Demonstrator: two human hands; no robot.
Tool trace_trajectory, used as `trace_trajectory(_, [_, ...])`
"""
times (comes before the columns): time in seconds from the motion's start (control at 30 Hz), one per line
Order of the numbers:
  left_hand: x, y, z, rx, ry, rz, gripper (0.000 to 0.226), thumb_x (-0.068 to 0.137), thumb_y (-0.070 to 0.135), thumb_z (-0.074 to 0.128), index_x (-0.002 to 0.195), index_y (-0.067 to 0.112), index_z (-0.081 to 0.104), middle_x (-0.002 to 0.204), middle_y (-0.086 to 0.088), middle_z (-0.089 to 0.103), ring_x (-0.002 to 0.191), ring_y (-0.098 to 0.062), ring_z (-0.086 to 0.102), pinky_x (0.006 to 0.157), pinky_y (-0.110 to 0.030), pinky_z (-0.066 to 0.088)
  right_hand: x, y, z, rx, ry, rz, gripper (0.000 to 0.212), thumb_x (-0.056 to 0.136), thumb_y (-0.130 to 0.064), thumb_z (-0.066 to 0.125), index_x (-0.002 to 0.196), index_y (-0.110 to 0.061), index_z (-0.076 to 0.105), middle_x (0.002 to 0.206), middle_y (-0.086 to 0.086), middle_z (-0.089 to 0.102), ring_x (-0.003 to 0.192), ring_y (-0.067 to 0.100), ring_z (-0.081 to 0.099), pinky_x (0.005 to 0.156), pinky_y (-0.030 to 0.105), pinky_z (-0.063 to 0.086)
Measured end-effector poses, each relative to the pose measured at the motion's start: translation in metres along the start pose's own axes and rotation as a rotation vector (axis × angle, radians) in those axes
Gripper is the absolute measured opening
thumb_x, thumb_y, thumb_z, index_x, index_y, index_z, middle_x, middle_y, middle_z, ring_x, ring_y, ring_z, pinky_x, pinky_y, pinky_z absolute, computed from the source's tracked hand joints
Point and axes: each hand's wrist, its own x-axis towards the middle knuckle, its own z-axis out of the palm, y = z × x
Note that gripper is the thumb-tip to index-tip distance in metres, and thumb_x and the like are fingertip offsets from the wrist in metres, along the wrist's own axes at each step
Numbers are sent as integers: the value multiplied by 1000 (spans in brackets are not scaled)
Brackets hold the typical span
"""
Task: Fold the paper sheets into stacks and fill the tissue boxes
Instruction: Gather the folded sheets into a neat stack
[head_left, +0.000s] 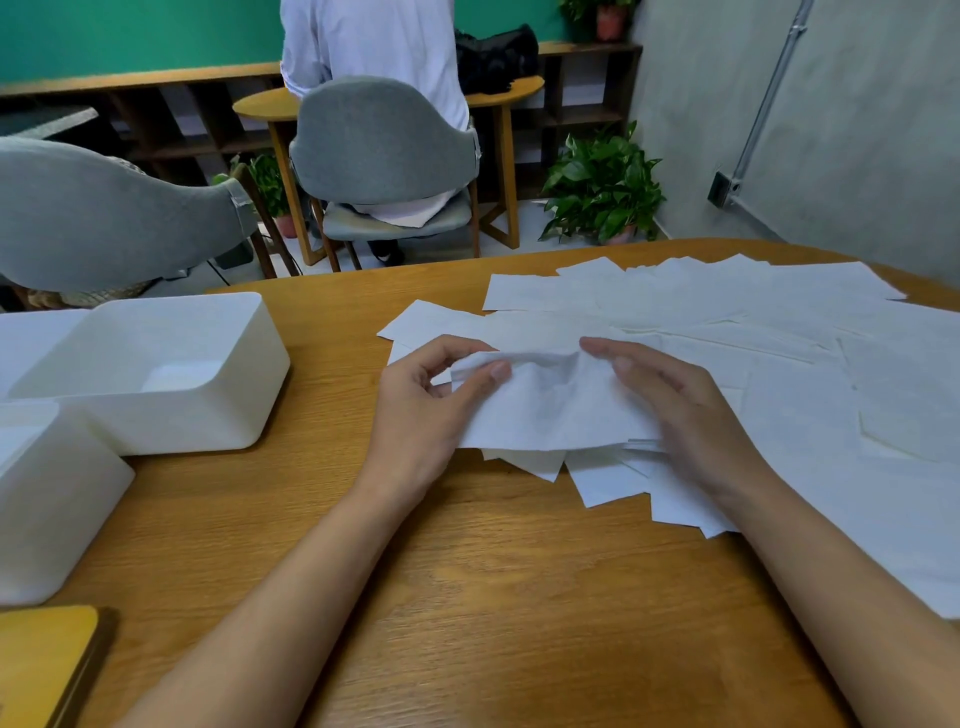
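Paper sheet (545, 410) mid-table on a loose pile. L hand (415, 415) pinches its 9 o'clock edge w/ curled thumb & forefinger. R hand (680, 410) rests on its 3 o'clock side, fingers near straight. More sheets (779, 332) spread 1–3 o'clock. 2 white tissue boxes (156, 364) at 9 o'clock.

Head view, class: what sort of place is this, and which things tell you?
Probably a shared office or lounge workroom: wooden tables, grey upholstered chairs, low wall shelving and potted plants.
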Motion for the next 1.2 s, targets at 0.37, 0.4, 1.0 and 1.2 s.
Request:
trace_trajectory(0.37, [-1,5,1,-220,-48,-147,12,86,23,80,97,18,76,102,-7,78,88,-21,74,69,-27,59,-2,-6,-3,47,7,-40,52,86,-55,69,133,-33,67,130,-15,70,121,6,65,95,20,52])
trace_trajectory(0.4, [-2,4,3,-197,-34,-150,12,88,20,80,98,16,76,100,-7,79,86,-19,74,67,-25,59,-4,-7,-1,59,-20,-41,47,89,-48,73,131,-29,67,126,-13,73,117,7,68,90,18,53])
trace_trajectory(1.0, [-10,-4,18,105,98,-52,25,89,22,84,112,21,73,108,9,75,92,1,67,75,-19,56,-6,-7,7,52,-15,-138,69,98,-10,67,150,-47,42,151,-24,48,134,7,55,104,32,54])
trace_trajectory(1.2, [-13,11,17,-140,-102,-213,46,95,29,75,137,37,60,104,6,74,86,-5,74,69,-20,56,-7,-11,2,221,-38,-114,69,97,-8,65,149,-46,41,145,-8,58,125,18,65,95,37,59])
